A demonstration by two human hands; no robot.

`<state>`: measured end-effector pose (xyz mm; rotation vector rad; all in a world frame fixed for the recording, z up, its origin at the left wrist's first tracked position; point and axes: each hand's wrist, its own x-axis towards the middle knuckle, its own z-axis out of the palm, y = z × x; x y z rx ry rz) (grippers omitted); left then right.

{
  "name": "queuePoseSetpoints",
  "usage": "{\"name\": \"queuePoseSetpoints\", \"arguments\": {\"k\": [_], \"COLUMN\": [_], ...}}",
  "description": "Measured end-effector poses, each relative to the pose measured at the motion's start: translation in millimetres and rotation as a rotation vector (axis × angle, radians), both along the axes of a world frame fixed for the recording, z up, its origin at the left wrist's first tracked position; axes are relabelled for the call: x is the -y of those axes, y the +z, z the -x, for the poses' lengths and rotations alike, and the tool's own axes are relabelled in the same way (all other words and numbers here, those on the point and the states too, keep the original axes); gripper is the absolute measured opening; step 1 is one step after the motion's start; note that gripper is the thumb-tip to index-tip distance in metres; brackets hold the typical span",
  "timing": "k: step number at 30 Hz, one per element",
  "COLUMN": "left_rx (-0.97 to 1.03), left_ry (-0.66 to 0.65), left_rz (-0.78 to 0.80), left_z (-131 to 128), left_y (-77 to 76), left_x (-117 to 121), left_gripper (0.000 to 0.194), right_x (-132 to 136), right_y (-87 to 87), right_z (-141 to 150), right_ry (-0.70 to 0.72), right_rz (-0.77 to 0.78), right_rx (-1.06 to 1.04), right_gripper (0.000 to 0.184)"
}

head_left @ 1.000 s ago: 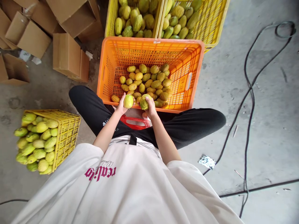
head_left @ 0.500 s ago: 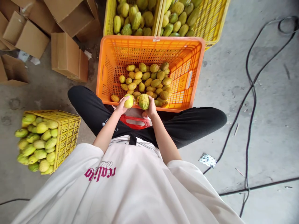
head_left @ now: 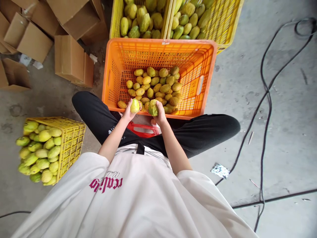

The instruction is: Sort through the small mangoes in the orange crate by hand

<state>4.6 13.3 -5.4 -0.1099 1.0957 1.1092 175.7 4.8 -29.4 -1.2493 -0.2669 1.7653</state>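
Observation:
My left hand (head_left: 128, 111) is closed around a smooth yellow-green papaya (head_left: 135, 106). A rougher, ridged green-yellow papaya (head_left: 153, 107) is gripped in my right hand (head_left: 161, 114). Both hands are side by side above the near rim of an orange plastic crate (head_left: 158, 43), and the two fruits stay a little apart. Several smaller yellow and greenish papayas (head_left: 164, 88) lie on the floor of that crate. The fingers under each held fruit are partly hidden.
Behind the orange crate stand yellow crates (head_left: 224, 23) with more papayas. A yellow crate (head_left: 71, 145) heaped with fruit is on the left. Cardboard boxes (head_left: 69, 56) lie far left. A red plastic stool or handle (head_left: 142, 130) shows between my legs. Black cables (head_left: 268, 92) cross the floor.
The papaya in my left hand has shifted slightly left and up and turned a little. The one in my right hand has turned slightly, so the gap between them is wider.

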Motion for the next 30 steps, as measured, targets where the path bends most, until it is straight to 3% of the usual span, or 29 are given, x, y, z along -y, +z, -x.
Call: {"name": "queuePoseSetpoints", "arguments": {"k": [3,9,21,30], "left_rx": [-0.017,-0.012,0.069,0.012], "left_ry": [-0.024,0.030,-0.042,-0.064], "left_rz": [0.000,0.008,0.033,0.030], "left_z": [0,0,2,0], "left_y": [-1.5,0.4,10.6,2.8], "left_x": [1,3,2,2], "left_gripper": [0.016,0.009,0.038,0.029], "right_x": [1,0,-1,-2], "right_y": [-1.8,-3.2,1.5,5.0], "right_z": [1,3,5,0], "right_ry": [-0.038,-0.006,-0.005,-0.047], "right_rz": [-0.046,0.014,0.071,0.039], "right_rx": [0.048,0.034,-0.035,-0.078], "right_gripper": [0.038,0.037,0.037,0.037]}}
